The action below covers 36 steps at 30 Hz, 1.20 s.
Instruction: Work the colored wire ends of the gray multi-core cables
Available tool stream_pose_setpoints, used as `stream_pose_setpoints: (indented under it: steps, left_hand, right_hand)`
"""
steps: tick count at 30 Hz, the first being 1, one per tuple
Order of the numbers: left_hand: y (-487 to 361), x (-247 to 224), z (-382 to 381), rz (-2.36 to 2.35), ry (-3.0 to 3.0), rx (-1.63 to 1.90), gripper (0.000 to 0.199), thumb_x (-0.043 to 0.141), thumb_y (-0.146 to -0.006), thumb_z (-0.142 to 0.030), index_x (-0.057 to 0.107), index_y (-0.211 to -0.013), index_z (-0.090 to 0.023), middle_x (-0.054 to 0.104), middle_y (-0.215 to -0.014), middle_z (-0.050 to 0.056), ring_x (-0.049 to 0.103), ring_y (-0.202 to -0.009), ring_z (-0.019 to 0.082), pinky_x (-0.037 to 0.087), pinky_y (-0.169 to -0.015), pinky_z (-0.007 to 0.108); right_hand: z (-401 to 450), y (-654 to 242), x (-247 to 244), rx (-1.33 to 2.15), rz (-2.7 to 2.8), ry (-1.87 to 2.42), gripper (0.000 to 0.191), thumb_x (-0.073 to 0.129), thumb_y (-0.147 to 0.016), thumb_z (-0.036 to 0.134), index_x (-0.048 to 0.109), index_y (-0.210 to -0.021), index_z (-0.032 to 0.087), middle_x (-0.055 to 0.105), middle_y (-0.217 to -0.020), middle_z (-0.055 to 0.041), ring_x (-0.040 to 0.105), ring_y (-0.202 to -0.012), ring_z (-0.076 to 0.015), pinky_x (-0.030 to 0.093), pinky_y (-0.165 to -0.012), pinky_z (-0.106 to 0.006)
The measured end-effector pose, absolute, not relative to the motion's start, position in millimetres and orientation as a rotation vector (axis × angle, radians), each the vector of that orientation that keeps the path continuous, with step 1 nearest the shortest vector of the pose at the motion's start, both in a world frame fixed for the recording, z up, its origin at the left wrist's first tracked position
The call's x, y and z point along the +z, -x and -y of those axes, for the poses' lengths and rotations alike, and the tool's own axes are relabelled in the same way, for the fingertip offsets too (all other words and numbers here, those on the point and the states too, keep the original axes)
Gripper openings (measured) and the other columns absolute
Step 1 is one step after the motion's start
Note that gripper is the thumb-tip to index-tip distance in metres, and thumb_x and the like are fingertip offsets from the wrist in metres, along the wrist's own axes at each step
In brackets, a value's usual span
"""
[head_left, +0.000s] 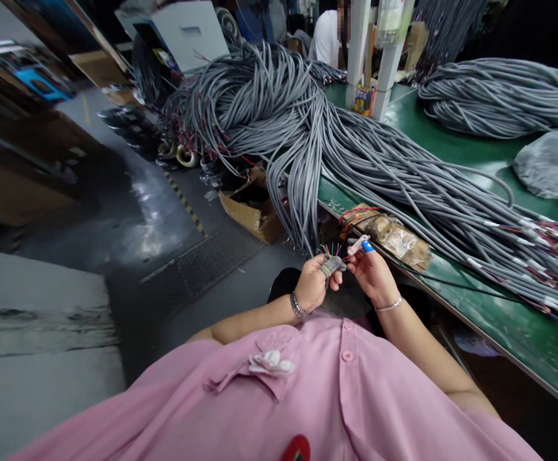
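My left hand (pixel 313 283) is closed around the end of a grey cable, from which thin coloured wires (pixel 331 250) fan out above the fingers. A grey covering with a yellow band (pixel 330 266) shows at its thumb. Close beside it, my right hand (pixel 373 276) pinches at a thin red wire (pixel 345 258) that runs out from the bundle. One fingertip of that hand wears a blue cover (pixel 366 246), and another has a pale pinkish wrap (pixel 357 246). Several grey cables (pixel 307 192) hang over the bench edge just beyond my left hand.
A long heap of grey cables (pixel 394 166) lies across the green bench (pixel 514 320). A taped cardboard piece (pixel 398 242) sits at its edge. Farther back are a coiled bundle (pixel 494 96), a plastic bag (pixel 555 157) and a person in white (pixel 325 38). An open carton (pixel 250 211) stands below.
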State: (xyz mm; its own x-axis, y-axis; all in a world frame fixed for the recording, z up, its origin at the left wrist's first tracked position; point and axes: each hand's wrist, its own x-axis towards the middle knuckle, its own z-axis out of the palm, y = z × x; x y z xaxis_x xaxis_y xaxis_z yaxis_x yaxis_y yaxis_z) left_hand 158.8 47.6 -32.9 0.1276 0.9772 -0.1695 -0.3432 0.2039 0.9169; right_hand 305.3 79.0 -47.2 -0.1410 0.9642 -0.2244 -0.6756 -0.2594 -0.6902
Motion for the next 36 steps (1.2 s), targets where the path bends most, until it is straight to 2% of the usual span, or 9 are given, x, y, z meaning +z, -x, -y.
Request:
stream_pose_setpoints:
  steps: [5,8,11,14,17,26,36]
  left_hand:
    - [-164,-34,-52,-0.951,-0.783,1.169,0.033,0.067,-0.076,-0.044,0.056,-0.074,-0.013,0.059,-0.053,0.000,0.047,-0.037,0.007,0.032,-0.038,0.020]
    - [-166,-35,-54,-0.943,-0.767,1.178,0.033,0.067,-0.076,-0.044,0.056,-0.073,-0.013,0.058,-0.053,0.000,0.047,-0.037,0.007,0.032,-0.037,0.019]
    - [-167,-36,-56,-0.946,-0.775,1.179,0.033,0.066,-0.076,-0.044,0.056,-0.072,-0.013,0.058,-0.052,0.000,0.047,-0.036,0.007,0.032,-0.037,0.019]
    - [-168,-38,-57,-0.955,-0.788,1.188,0.034,0.067,-0.076,-0.044,0.055,-0.070,-0.013,0.059,-0.052,0.000,0.047,-0.036,0.007,0.032,-0.037,0.019]
    - [-170,-41,-58,-0.967,-0.790,1.188,0.034,0.067,-0.075,-0.045,0.055,-0.070,-0.013,0.059,-0.052,0.000,0.047,-0.035,0.007,0.032,-0.036,0.019]
    - [-170,-52,-58,-0.994,-0.813,1.143,0.032,0.066,-0.076,-0.044,0.057,-0.073,-0.013,0.061,-0.054,0.001,0.048,-0.035,0.007,0.032,-0.035,0.018]
    - [-162,-44,-43,-0.961,-0.874,1.111,0.030,0.065,-0.078,-0.041,0.058,-0.072,-0.013,0.061,-0.053,0.000,0.048,-0.036,0.007,0.034,-0.036,0.019]
  right_hand:
    - [-78,-305,-49,1.667,0.506,0.790,0.030,0.070,-0.076,0.047,0.066,-0.088,0.020,0.065,-0.078,-0.0004,0.056,-0.064,-0.0100,0.049,-0.055,-0.021]
    - [-78,-304,-56,1.492,0.557,0.856,0.030,0.070,-0.076,0.049,0.066,-0.081,0.020,0.062,-0.071,0.0012,0.052,-0.059,-0.0085,0.047,-0.053,-0.020]
    - [-79,-301,-63,1.317,0.614,0.928,0.039,0.064,-0.077,0.057,0.064,-0.074,0.019,0.059,-0.064,0.0014,0.050,-0.055,-0.0083,0.045,-0.052,-0.020]
    - [-83,-300,-64,1.449,0.613,0.862,0.044,0.061,-0.076,0.062,0.065,-0.077,0.018,0.063,-0.072,-0.0009,0.052,-0.059,-0.0096,0.046,-0.053,-0.022]
    - [-87,-299,-61,1.618,0.523,0.770,0.042,0.066,-0.074,0.060,0.067,-0.080,0.019,0.065,-0.077,-0.0016,0.055,-0.062,-0.0106,0.048,-0.055,-0.023]
    - [-90,-292,-61,1.547,0.424,0.733,0.036,0.069,-0.075,0.054,0.065,-0.077,0.018,0.065,-0.072,-0.0012,0.055,-0.059,-0.0107,0.045,-0.051,-0.022]
    - [-80,-307,-67,1.726,0.404,0.729,0.048,0.057,-0.075,0.069,0.062,-0.080,0.022,0.066,-0.079,-0.0017,0.059,-0.066,-0.0130,0.049,-0.055,-0.024]
